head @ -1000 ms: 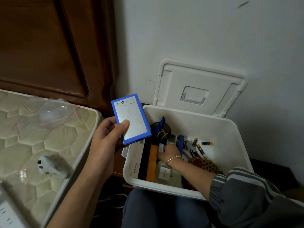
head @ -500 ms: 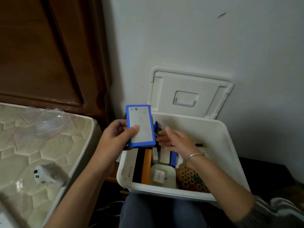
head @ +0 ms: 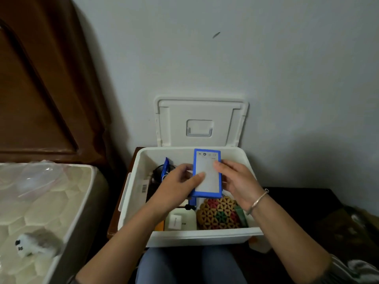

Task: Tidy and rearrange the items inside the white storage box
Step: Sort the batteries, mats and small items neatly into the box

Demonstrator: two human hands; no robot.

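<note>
Left hand (head: 174,185), right hand (head: 239,179) round case (head: 207,175)

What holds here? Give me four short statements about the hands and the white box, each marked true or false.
1. The left hand and the right hand both hold the blue-rimmed white flat device over the white plastic storage box. True.
2. The white plastic lid sits shut on the box. False: it stands upright against the wall behind the box.
3. The round woven mat lies in the box's near right corner. True.
4. The silver bangle is on the left wrist. False: it is on the right wrist.
</note>
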